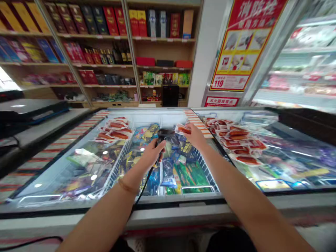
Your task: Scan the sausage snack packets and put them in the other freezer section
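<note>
My left hand [154, 152] is wrapped round the handle of a black barcode scanner [165, 132], whose cable runs down toward the front edge. My right hand [195, 135] grips a clear-wrapped sausage pack [182, 129] by its right end, close to the scanner head. Both hands are over the glass-topped chest freezer [78, 175]. On the left of the glass lies a pile of sausage packs [115, 130]. A larger heap of the same packs [237, 140] lies on the glass to the right.
Frozen bags [187, 173] fill baskets under the glass. At far left is a dark flat device [31, 108] on a counter. Shelves of boxes and bottles [105, 56] stand behind the freezer. A lit display cooler [307, 70] and a red poster [248, 45] are at right.
</note>
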`<state>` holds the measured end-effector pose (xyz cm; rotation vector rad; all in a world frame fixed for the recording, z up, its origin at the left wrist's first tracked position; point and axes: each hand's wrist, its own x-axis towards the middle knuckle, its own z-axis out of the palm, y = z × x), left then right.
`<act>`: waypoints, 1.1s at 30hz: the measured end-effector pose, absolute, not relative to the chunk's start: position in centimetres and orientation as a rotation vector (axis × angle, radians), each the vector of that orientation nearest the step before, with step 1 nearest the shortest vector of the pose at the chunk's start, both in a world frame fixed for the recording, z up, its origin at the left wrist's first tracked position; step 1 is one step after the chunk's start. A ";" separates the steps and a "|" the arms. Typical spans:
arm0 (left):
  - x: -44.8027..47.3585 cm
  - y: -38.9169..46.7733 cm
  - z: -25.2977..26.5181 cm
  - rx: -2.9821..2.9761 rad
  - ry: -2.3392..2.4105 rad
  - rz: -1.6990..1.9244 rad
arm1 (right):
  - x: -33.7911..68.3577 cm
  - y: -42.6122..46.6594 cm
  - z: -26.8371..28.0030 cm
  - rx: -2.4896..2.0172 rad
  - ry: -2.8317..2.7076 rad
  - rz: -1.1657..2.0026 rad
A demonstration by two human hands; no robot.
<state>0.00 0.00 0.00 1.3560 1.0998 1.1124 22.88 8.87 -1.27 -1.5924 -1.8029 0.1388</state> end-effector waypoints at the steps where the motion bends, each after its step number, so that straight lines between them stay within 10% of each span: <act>1: 0.0 -0.1 0.0 1.359 1.109 1.111 | 22.9 8.9 -1.3 -1.580 -1.794 0.133; 33: -4.0 -1.1 3.5 1.190 1.257 1.340 | 18.9 10.9 -4.0 -1.276 -1.887 0.024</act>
